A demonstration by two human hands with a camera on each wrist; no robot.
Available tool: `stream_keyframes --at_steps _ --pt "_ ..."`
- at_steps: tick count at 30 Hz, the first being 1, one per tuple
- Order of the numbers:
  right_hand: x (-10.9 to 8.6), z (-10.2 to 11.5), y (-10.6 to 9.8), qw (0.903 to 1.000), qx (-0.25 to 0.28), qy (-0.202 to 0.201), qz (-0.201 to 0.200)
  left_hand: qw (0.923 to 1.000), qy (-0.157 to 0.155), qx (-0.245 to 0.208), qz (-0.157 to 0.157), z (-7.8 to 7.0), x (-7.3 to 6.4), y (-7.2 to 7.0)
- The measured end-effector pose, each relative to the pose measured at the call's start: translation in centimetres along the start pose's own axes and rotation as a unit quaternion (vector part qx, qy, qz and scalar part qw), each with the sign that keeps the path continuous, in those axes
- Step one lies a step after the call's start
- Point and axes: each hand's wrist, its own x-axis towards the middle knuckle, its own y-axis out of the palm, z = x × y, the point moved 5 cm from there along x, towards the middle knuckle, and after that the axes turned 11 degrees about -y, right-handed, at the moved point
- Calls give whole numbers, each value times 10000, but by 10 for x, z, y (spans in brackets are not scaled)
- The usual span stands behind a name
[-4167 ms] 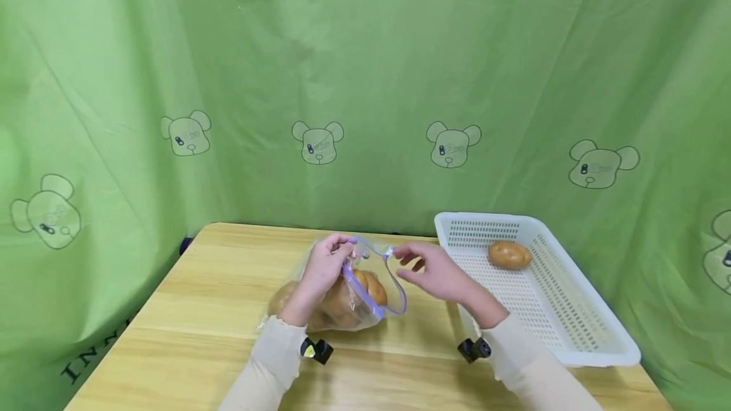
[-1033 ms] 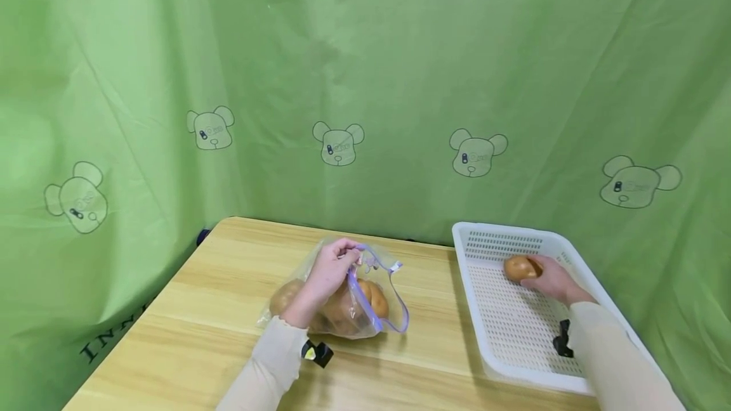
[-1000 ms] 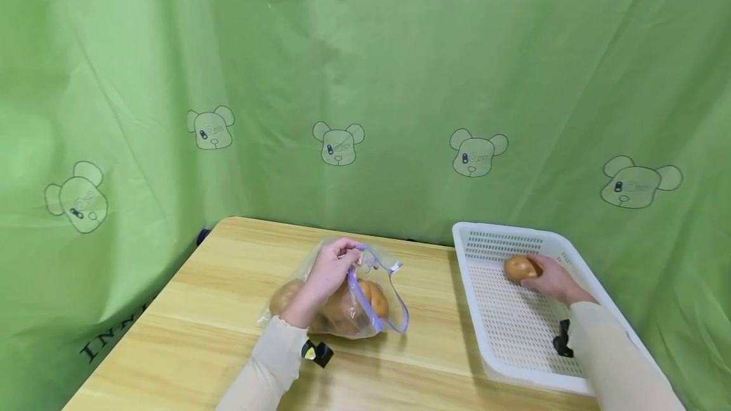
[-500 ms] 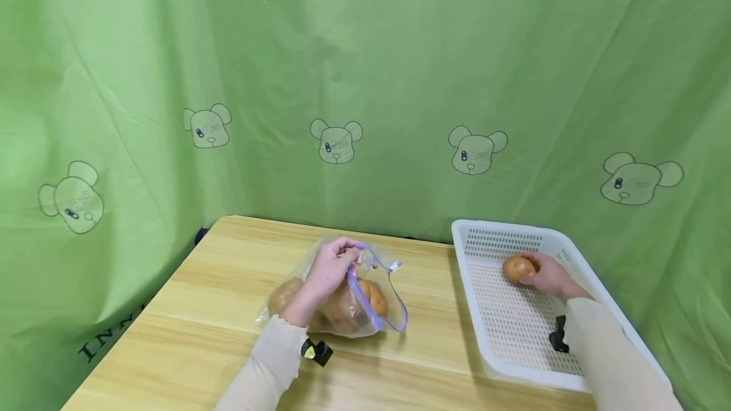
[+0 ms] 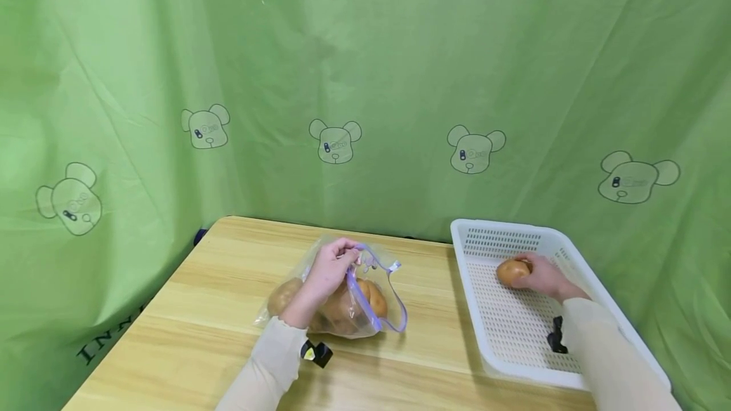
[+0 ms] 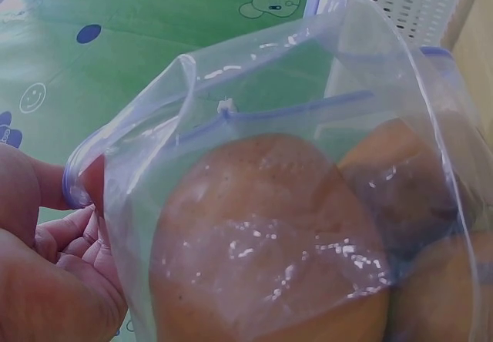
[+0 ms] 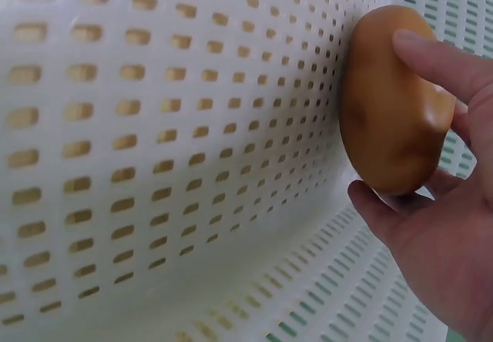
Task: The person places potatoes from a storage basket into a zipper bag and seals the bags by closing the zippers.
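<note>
My left hand point(image 5: 328, 271) pinches the rim of a clear zip bag point(image 5: 364, 303) with a purple closure strip. The bag's mouth gapes toward the right, and several brown potatoes point(image 6: 262, 211) lie inside it. Over in the white basket point(image 5: 469, 297), my right hand point(image 5: 545, 278) grips a single potato point(image 5: 510, 273). In the right wrist view, the thumb is on one side of this smooth potato point(image 7: 393, 103) and fingers are on the other, partly hidden behind it. It is close to the basket's perforated floor; whether it touches there I cannot tell.
Both the bag and the basket stand on a light wooden table point(image 5: 200, 309), the basket at its right side. A green curtain point(image 5: 388, 81) with bear prints hangs behind. A white slider point(image 5: 394, 266) sits on the bag's purple strip.
My right hand has left the bag's mouth, gone into the basket and taken hold of the potato. Within the last half second it has shifted slightly left with it. The left hand keeps its hold.
</note>
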Motion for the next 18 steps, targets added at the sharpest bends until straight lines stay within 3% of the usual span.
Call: stream_keyframes --at_steps 18 --pt "8 19 20 9970 58 -184 752 9999 24 93 -68 0 -1 -2"
